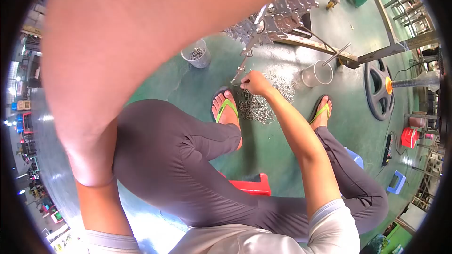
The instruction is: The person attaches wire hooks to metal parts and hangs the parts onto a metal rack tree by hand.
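Metal pieces [257, 109] lie heaped on the floor [282, 174] below the right hand [256, 83].

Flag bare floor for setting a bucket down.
Free: green floor between right foot and black wheel; also between metal pile and red plastic piece. Crowded: around the right hand, with pile, hanging metal parts, left foot close.
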The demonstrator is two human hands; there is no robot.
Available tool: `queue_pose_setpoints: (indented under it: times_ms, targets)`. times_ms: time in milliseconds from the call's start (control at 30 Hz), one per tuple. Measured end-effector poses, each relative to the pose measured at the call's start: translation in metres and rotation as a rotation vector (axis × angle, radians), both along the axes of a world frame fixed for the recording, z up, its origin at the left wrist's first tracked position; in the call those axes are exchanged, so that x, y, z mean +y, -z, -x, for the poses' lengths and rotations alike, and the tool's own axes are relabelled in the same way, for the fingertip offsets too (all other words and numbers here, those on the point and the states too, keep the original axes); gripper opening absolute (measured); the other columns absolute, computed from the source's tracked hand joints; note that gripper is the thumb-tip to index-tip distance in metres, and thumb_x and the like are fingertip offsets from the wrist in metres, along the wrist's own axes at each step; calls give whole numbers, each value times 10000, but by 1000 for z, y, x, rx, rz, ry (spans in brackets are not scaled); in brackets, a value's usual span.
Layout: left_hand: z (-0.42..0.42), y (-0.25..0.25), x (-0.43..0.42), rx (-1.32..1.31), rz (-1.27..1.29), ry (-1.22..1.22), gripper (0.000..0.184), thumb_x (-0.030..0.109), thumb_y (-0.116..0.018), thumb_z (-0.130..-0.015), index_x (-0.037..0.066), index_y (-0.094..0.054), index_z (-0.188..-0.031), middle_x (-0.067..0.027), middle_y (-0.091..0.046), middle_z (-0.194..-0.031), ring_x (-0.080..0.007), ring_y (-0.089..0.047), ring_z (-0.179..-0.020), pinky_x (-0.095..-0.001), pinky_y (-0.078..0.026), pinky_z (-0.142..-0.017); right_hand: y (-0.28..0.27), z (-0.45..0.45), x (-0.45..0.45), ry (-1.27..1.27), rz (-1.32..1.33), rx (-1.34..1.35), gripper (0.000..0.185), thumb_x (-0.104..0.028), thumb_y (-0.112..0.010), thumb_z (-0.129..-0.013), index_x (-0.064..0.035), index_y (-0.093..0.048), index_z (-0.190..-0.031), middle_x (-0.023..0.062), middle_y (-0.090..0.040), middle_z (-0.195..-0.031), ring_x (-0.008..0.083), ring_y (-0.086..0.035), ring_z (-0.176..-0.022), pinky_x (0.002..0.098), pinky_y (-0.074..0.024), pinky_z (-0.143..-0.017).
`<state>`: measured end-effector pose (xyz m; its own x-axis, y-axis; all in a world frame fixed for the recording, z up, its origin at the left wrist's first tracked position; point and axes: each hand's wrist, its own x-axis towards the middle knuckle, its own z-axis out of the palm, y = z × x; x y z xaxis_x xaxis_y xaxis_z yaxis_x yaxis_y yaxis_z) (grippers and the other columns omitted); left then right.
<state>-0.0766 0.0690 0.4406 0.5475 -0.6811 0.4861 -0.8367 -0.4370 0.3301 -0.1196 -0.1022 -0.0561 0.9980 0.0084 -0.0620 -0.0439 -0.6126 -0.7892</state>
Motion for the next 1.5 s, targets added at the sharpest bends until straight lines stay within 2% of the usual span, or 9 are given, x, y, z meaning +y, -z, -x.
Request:
queue_pose_setpoints:
  times_ms: [133,333,533,767,900,1033,1233,1400,1500]
  targets:
    - [-6,5,0,-5,-22,3,330,169,-674,-891,-76,-647,-672,-105,-540,-510,-149,-543,-476,-337,-430,-510,15,-14,-19,-33,402,363,230,-72,-700,-819,46,-731,-1014,310,-716,-1039,474,-701,-1027,510,-586,-903]
    - [-8,8,-3,-6,-30,11,336,178,-683,-900,-75,-648,-682,-84,-532,-513,-127,-526,-485,-326,-415,-504,12,-2,-11,-44,487,245,169,-170,-742,-759,-18,-779,-822,266,-717,-843,433,-720,-849,500,-587,-803]
    - [-13,12,-2,-9,-32,8,342,187,-692,-910,-73,-650,-693,-64,-523,-515,-105,-509,-495,-314,-399,-498,-12,-15,-19,-29,428,429,326,-207,-758,-735,5,-768,-982,264,-739,-1018,416,-725,-986,479,-593,-901]
    - [-12,8,1,-13,-24,14,350,198,-703,-921,-72,-652,-705,-39,-513,-519,-79,-489,-506,-301,-381,-492,-19,-20,-24,83,41,188,282,-121,-708,-790,-36,-789,-1047,213,-762,-983,364,-748,-880,427,-595,-811]
    - [-15,7,0,-11,-16,15,354,204,-709,-928,-71,-653,-712,-25,-507,-520,-65,-478,-512,-293,-371,-488,-90,21,-52,476,-203,244,311,-50,-735,-844,70,-736,-1131,166,-776,-906,184,-733,-752,318,-594,-695]
    - [-19,7,-7,0,-7,19,359,210,-715,-934,-70,-654,-718,-12,-502,-522,-50,-467,-519,-286,-360,-484,-194,48,-61,676,-648,-126,241,-62,-748,-936,89,-730,-1123,121,-765,-900,150,-724,-787,302,-612,-740]
    - [-23,0,-13,60,13,16,359,211,-725,-942,-65,-655,-724,5,-498,-525,-31,-448,-526,-275,-342,-477,-389,44,-31,499,-691,-668,183,-16,-763,-924,70,-745,-1085,88,-755,-917,134,-717,-774,269,-606,-732]
    - [-9,-9,-21,222,54,-11,337,170,-744,-933,-59,-646,-705,6,-496,-519,-23,-422,-526,-277,-309,-467,-460,32,-15,401,-676,-874,161,1,-777,-902,77,-749,-1041,83,-754,-864,113,-711,-726,236,-582,-665]
    - [-3,-14,-24,201,48,-15,294,164,-707,-872,-64,-660,-692,-180,-554,-518,-283,-513,-415,-378,-432,-496,-468,26,-8,369,-680,-924,148,-7,-777,-903,76,-747,-1022,81,-752,-847,105,-708,-717,230,-572,-640]
